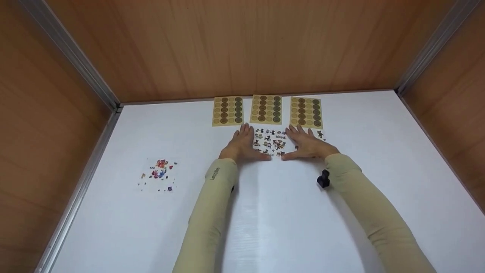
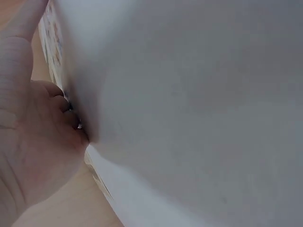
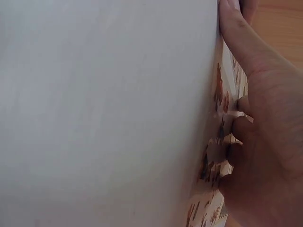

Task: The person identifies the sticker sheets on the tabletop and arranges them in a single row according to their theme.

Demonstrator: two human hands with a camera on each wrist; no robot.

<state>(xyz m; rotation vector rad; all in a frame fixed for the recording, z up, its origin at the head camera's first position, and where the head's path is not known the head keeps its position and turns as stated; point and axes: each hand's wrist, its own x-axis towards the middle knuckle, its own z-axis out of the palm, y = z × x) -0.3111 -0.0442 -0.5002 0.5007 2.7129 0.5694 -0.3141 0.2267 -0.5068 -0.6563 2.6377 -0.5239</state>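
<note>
Beyond the left hand's sleeve, a grooved metal rail (image 1: 72, 216) borders a wood-grained panel (image 1: 49, 125). To the left of that hand, a thin, faint-edged sheet (image 1: 161, 173) bearing red, blue and purple figures lies on the smooth white counter (image 1: 151, 231). The left hand (image 1: 242, 145) is spread and holds nothing in a grip, its fingers straight and thumb stretched towards the other hand; its sleeve (image 1: 208, 212) is soft, creased, pale khaki cloth. Just ahead of both hands, three flat tan cards (image 1: 228, 111) stand in a row, printed with columns of light and dark discs. Between the hands lies a sticker sheet (image 1: 268, 145) of small, irregular brown figures. The right hand (image 1: 306, 144) rests over similar figures, fingers extended, gripping nothing, thumb pointing left. Below its wrist hangs a black knobbed device (image 1: 323, 179).
</note>
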